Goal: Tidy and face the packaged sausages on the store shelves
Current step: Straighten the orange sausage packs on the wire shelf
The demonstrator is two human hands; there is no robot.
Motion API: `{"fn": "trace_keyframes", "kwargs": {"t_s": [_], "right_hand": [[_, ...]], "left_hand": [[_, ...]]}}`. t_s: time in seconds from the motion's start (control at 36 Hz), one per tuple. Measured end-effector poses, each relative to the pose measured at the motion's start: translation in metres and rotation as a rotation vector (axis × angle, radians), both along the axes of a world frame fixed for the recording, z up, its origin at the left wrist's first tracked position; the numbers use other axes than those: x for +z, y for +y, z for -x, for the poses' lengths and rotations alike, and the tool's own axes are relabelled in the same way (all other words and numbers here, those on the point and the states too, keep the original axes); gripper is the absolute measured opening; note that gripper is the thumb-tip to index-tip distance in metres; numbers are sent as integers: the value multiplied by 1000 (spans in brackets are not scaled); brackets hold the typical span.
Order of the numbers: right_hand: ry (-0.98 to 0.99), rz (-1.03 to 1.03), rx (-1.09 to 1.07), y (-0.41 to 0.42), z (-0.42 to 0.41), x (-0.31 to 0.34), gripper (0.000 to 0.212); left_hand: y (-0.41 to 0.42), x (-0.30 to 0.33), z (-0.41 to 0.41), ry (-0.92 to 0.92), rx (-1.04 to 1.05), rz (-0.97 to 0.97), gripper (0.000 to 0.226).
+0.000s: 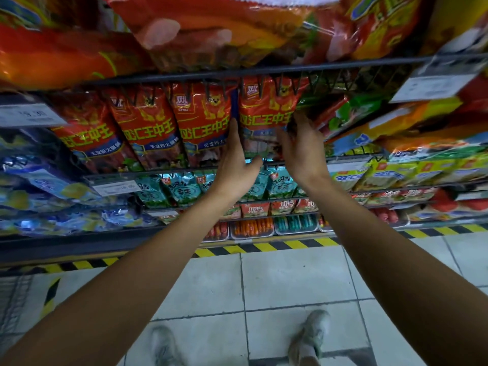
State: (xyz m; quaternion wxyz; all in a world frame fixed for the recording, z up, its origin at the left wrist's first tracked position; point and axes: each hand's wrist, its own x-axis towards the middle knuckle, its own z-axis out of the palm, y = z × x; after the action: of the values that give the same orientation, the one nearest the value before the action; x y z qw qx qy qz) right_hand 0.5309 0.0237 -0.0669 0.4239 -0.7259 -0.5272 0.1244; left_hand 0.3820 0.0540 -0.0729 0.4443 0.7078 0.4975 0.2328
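A row of red sausage packs with yellow lettering stands on a wire shelf. Both hands are on the rightmost red pack. My left hand lies along the pack's left edge with straight fingers slid between it and the neighbouring red pack, thumb under the bottom edge. My right hand holds the pack's right side, its fingers curled round the edge and partly hidden behind it. The pack stands upright, facing out.
Large orange packs overhang from the shelf above. Green and yellow packs lie to the right, blue packs to the left, teal packs below. Price tags clip onto the shelf rails. Hazard tape edges the tiled floor.
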Motion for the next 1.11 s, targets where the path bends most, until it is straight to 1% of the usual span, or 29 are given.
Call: {"fn": "trace_keyframes", "kwargs": {"t_s": [0.14,0.28,0.36,0.39,0.47,0.56,0.67,0.78,0.83,0.92,1.0,1.06,1.11], "right_hand": [[47,-69,-41,-8,-4,-1,24],[128,-64,-27,-8,1,-5,22],[218,-66,-10,-7,1,-6,9],[240,-76,-12,-6,0,-5,8],[213,-119,-19,-5,0,-1,19],[175,-146,-29,-1,1,-1,23],[95,-90,-43,7,-2,-3,29],[26,9,-44,14,-4,-6,29],[13,39,-36,16,-5,-4,30],[11,70,-2,18,-8,0,29],[23,69,14,15,-10,0,27],[34,64,3,13,-8,-2,28],[21,65,-17,13,-7,-2,30]], "left_hand": [[9,10,-4,-99,21,56,78],[4,6,5,-149,58,94,75],[-2,5,9,-211,69,70,71],[-4,5,11,-227,72,55,71],[-8,5,14,-252,70,0,70],[-9,5,15,-260,63,-24,69],[-6,2,19,-213,47,-12,68],[-4,-2,22,-140,35,34,65],[-4,-3,23,-123,28,41,64],[-6,-4,25,-150,43,55,64],[-7,-5,27,-145,28,30,64],[-6,-8,28,-89,-1,-14,66],[-2,-7,27,21,-31,-66,68]]}}
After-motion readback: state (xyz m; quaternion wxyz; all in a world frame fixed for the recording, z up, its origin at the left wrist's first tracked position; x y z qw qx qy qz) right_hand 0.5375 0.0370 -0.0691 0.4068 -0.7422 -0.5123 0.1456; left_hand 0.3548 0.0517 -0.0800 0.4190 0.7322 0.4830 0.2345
